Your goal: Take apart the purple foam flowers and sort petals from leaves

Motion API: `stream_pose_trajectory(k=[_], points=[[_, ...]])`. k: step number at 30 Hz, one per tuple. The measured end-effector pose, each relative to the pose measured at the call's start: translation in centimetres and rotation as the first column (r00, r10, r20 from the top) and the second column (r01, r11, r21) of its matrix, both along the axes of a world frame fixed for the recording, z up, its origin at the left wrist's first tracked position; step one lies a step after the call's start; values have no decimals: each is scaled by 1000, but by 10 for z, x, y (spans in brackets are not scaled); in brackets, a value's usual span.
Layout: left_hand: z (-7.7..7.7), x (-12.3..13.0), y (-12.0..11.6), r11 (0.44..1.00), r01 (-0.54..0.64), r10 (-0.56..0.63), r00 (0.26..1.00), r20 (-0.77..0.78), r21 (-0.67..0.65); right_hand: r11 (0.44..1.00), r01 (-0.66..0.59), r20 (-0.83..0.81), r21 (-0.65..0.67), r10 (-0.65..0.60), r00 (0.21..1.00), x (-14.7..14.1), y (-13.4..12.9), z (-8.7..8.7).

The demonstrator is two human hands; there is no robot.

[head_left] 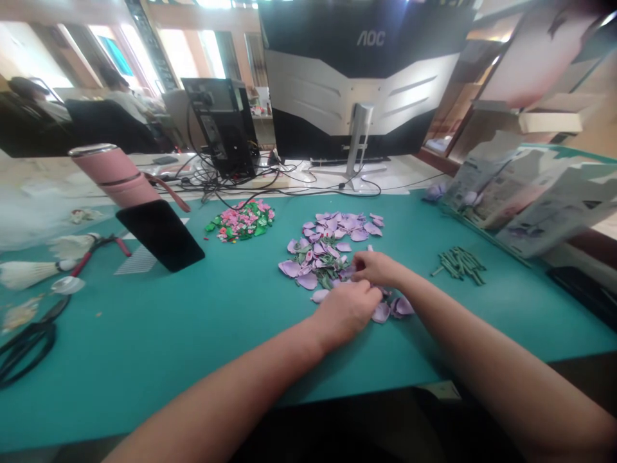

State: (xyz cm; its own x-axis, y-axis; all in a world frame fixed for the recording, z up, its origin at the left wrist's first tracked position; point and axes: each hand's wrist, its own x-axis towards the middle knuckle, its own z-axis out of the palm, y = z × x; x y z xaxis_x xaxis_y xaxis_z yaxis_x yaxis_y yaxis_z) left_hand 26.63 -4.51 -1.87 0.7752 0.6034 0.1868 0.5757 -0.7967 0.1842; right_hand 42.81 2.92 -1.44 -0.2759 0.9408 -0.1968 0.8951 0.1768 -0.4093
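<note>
A loose pile of lilac artificial petals (pixel 332 225), mixed with grey-green leafy pieces (pixel 328 278), is spread over the green mat (pixel 202 360). At its near right side my left hand (pixel 348 310) rests low with its fingers curled together. Just beyond it, my right hand (pixel 378 267) has thumb and fingers drawn into a pinch over the petals. The fingertips of both hands nearly meet. Whatever lies between them is hidden or too small to name. More lilac petals (pixel 380 313) show beside and under the hands.
Green stem pieces (pixel 460 263) lie right of the hands; pink and green flower pieces (pixel 245 220) lie farther left. A phone (pixel 161 235) leans against a pink bottle (pixel 118 177). Black scissors (pixel 33 341) lie at far left. A monitor (pixel 361 71) stands behind, packages (pixel 535 199) at right.
</note>
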Motion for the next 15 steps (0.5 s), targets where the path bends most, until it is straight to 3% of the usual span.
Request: stream_pose_trajectory(k=[4, 8, 15], points=[[7, -18, 28, 984, -157, 163, 985, -63, 83, 1000, 0, 9, 2, 0, 1000, -6, -1, 1], [7, -26, 45, 989, -116, 131, 976, -175, 91, 1000, -13, 16, -10, 13, 1000, -5, 1, 4], [6, -29, 49, 988, -99, 121, 973, -197, 121, 999, 11, 72, 43, -15, 997, 23, 7, 3]])
